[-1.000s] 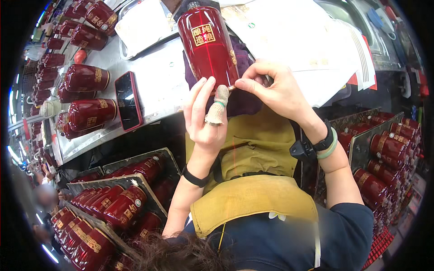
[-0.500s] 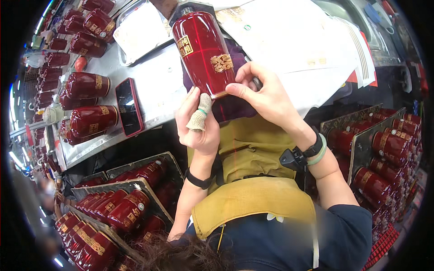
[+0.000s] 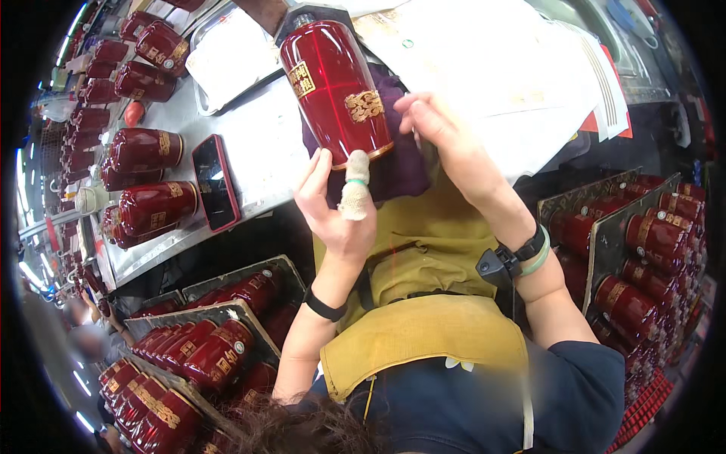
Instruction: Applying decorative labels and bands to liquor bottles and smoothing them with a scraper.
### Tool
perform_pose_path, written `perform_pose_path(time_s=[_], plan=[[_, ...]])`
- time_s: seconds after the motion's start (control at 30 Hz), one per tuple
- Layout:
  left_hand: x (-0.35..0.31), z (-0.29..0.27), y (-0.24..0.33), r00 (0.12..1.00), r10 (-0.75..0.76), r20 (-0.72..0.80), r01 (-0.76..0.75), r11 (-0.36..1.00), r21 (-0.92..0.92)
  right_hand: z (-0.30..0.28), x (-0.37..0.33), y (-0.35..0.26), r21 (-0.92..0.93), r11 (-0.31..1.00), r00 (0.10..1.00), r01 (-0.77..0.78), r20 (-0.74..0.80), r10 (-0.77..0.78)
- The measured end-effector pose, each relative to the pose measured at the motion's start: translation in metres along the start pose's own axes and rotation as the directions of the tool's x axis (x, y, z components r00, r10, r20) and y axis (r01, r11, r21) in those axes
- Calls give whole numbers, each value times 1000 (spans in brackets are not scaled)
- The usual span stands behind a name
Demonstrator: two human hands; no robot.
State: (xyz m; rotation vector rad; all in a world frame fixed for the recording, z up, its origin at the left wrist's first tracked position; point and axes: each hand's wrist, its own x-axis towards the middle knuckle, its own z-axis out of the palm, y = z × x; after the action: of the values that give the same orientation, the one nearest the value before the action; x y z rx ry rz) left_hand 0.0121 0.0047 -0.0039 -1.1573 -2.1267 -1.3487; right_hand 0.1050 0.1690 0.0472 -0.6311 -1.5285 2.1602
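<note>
A glossy red bottle (image 3: 336, 91) with gold emblems lies tilted in front of me, its neck toward a dark angular block (image 3: 325, 13). My left hand (image 3: 336, 219) grips its base, the thumb in a knitted finger cover (image 3: 355, 189) with a green band pressing the bottom edge. Just right of the bottle, my right hand (image 3: 450, 140) is raised clear of it, fingers curled inward. Whatever those fingers may hold is hidden. Under the bottle is a dark purple cloth (image 3: 412, 170).
A phone in a red case (image 3: 215, 181) lies on the metal table (image 3: 261, 151), beside several red bottles (image 3: 157, 208). White sheets (image 3: 499, 91) cover the right side. Crates of red bottles (image 3: 219, 352) stand low left, more bottles (image 3: 624, 303) low right.
My right hand has let go of the bottle's base and moved off to the right. The left thumb has shifted right along the bottom edge; the bottle has moved slightly left.
</note>
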Motion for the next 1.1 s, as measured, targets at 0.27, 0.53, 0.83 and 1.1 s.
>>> perform_pose_path(time_s=[0.27,0.53,0.83,1.1], plan=[[15,-4,25,943,229,240,-320,820,475,-8,-9,2,16,998,992,62,-112,-60],[25,-21,17,998,6,70,-13,994,107,14,-16,-1,-288,928,944,235,-160,-289],[26,-15,-3,987,-156,48,160,983,-85,30,-17,12,-325,915,932,241,-185,-312],[43,-8,12,984,161,80,-170,976,135,39,-21,15,-270,930,926,249,-216,-310]])
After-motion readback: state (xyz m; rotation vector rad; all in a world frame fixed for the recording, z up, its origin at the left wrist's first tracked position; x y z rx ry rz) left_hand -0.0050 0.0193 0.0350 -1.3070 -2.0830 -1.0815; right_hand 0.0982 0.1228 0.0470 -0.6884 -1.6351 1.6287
